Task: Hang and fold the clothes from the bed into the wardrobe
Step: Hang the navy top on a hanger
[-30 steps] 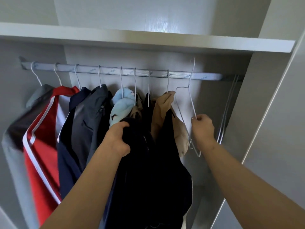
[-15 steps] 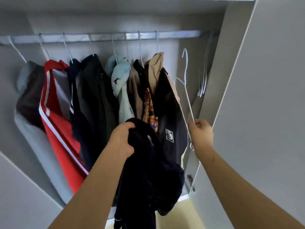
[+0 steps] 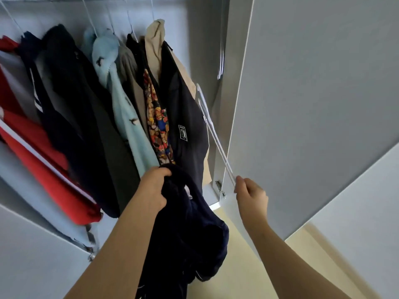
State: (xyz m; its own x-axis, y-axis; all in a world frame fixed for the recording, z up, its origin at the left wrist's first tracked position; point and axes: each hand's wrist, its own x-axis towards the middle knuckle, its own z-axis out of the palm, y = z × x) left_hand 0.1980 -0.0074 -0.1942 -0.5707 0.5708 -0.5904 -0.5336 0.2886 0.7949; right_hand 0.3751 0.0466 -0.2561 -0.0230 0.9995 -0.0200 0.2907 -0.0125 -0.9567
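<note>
My left hand (image 3: 153, 188) grips a dark navy garment (image 3: 190, 234) bunched at its top, and the cloth hangs down in front of the wardrobe. My right hand (image 3: 248, 193) pinches the lower end of a white wire hanger (image 3: 212, 130). The hanger is off the rail and slants up and to the left, beside the hanging clothes. Its hook end points upward near a dark jacket with a white patch (image 3: 183, 117).
Several garments hang in the wardrobe on white hangers: a red jacket (image 3: 32, 147), dark coats, a light blue top (image 3: 121, 100), a patterned shirt (image 3: 158, 130), a beige one. Spare hangers (image 3: 221, 61) hang at the rail's right end. The open grey door (image 3: 313, 104) stands right; yellowish floor lies below.
The hanger has come off the rail and moved down with my right hand. My view has tilted downward, so the rail sits at the top edge. The navy garment stays in my left hand.
</note>
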